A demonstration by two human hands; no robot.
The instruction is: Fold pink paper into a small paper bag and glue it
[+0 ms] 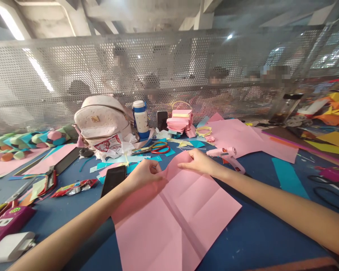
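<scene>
A large sheet of pink paper (169, 222), marked with fold creases, spreads in front of me over the blue table. My left hand (147, 173) pinches its far left edge, fingers curled in. At the top edge, my right hand (196, 162) grips the paper between thumb and fingers, and the sheet bends up there. Just beyond my right hand lies a pink and white glue gun (224, 153). Beside my left wrist a dark phone (114, 178) rests on the table, near blue paper scraps. Scissors with red handles (159, 148) lie past my left hand.
A white backpack (101, 116), a blue and white bottle (140, 118) and a pink paper basket (180, 122) stand along the perforated metal screen (169, 49). More pink sheets (237, 137) lie at right. A red wrapper (73, 188) and a white charger (11, 246) are at left.
</scene>
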